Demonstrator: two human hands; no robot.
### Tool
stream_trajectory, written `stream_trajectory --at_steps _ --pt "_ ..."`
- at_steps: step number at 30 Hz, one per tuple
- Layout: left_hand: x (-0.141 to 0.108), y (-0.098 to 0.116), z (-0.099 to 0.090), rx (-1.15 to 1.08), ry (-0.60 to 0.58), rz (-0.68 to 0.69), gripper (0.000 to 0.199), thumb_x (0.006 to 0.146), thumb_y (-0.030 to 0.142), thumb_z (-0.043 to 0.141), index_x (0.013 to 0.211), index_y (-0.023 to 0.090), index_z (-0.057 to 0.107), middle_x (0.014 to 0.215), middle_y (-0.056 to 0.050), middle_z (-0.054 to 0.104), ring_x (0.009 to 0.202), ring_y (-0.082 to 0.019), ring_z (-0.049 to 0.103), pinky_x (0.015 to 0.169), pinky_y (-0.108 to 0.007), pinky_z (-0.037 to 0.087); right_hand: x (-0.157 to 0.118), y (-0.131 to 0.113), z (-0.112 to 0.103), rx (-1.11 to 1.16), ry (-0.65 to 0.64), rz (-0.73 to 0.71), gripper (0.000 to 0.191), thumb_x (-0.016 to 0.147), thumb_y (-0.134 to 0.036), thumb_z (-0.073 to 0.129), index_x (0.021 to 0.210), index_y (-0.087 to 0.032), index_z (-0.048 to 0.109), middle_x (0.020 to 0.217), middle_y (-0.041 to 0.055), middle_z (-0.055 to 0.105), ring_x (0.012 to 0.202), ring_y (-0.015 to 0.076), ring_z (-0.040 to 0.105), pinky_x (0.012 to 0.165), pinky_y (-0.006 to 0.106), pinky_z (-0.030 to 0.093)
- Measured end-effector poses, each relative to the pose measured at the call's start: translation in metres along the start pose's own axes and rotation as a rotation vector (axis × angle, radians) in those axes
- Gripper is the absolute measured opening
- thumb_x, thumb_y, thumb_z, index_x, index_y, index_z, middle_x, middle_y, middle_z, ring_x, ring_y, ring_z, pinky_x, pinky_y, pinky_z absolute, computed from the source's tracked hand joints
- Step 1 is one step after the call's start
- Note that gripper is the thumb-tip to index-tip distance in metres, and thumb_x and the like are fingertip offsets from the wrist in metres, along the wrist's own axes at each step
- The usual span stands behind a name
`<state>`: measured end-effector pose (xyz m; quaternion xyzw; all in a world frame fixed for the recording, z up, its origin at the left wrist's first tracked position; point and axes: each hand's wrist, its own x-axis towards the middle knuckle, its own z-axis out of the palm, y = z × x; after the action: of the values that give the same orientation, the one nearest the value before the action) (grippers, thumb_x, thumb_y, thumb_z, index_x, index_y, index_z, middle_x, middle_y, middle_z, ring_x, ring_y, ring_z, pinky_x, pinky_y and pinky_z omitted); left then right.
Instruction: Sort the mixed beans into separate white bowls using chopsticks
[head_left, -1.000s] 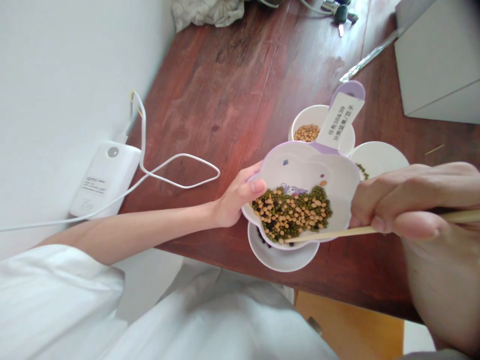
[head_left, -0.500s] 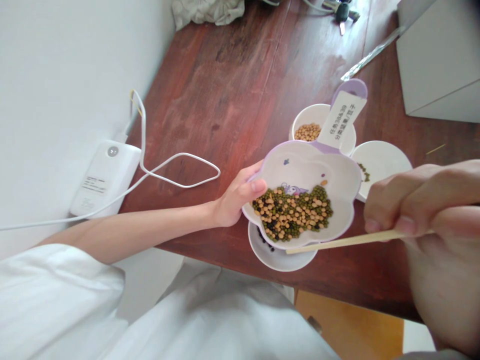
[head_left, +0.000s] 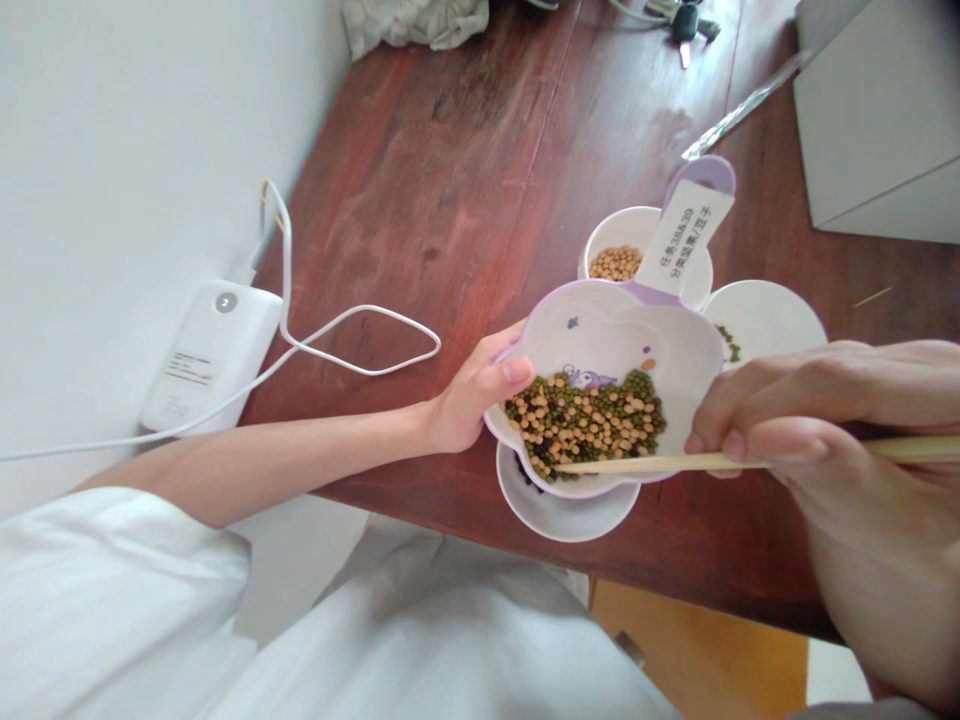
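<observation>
My left hand [head_left: 480, 395] grips the left rim of a white bowl with a purple edge [head_left: 675, 345], its thumb over the rim. Mixed green, tan and black beans [head_left: 585, 425] lie in its lower part. My right hand [head_left: 810, 430] is closed around light wooden chopsticks [head_left: 645, 464], whose tips touch the beans near the bowl's lower edge. Partly under the bowl are three white dishes: one with tan beans [head_left: 619, 225] behind, one with a few green beans [head_left: 780, 315] at the right, and one with black beans [head_left: 574, 520] in front.
A white power bank [head_left: 214, 360] with a looping cable [head_left: 360, 310] is at the left. A grey-white box [head_left: 877, 130] stands at the back right, near keys [head_left: 684, 30] and a clear strip [head_left: 742, 110] on the wooden table [head_left: 450, 200].
My right hand has moved left, over the bowl's right side. The chopstick tips have shifted from the front dish up into the beans. My left hand and the bowl are almost unmoved.
</observation>
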<state>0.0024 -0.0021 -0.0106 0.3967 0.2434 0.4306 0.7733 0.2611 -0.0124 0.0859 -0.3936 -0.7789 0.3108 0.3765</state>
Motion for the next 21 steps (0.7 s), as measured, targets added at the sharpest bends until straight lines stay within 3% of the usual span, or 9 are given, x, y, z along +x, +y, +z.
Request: stream_trajectory --at_steps 7,15,21 --pt "0.000 0.001 0.002 0.000 0.016 -0.043 0.073 0.085 0.077 0.074 0.136 0.025 0.075 0.120 -0.011 0.083 0.134 -0.043 0.074 0.101 -0.049 0.066 0.000 0.002 0.002 0.092 -0.020 -0.028 0.022 0.098 -0.017 0.074 0.077 -0.023 0.077 0.066 0.0005 0.078 0.052 0.0175 0.069 0.042 0.031 0.051" --pt "0.000 0.000 0.000 -0.018 -0.032 0.046 0.059 0.094 0.071 0.071 0.130 0.024 0.079 0.127 -0.011 0.083 0.131 -0.040 0.076 0.108 -0.051 0.063 -0.002 0.016 0.003 0.175 -0.015 -0.097 0.016 0.094 -0.014 0.073 0.081 -0.022 0.078 0.063 -0.0002 0.070 0.050 0.0179 0.067 0.037 0.032 0.047" --pt "-0.001 0.001 0.000 -0.009 0.003 0.002 0.065 0.089 0.074 0.075 0.130 0.023 0.078 0.127 -0.011 0.084 0.134 -0.042 0.074 0.108 -0.051 0.063 0.001 0.008 0.004 0.211 -0.016 -0.041 0.023 0.100 -0.024 0.078 0.077 -0.020 0.076 0.063 0.0020 0.072 0.051 0.0177 0.067 0.038 0.032 0.049"
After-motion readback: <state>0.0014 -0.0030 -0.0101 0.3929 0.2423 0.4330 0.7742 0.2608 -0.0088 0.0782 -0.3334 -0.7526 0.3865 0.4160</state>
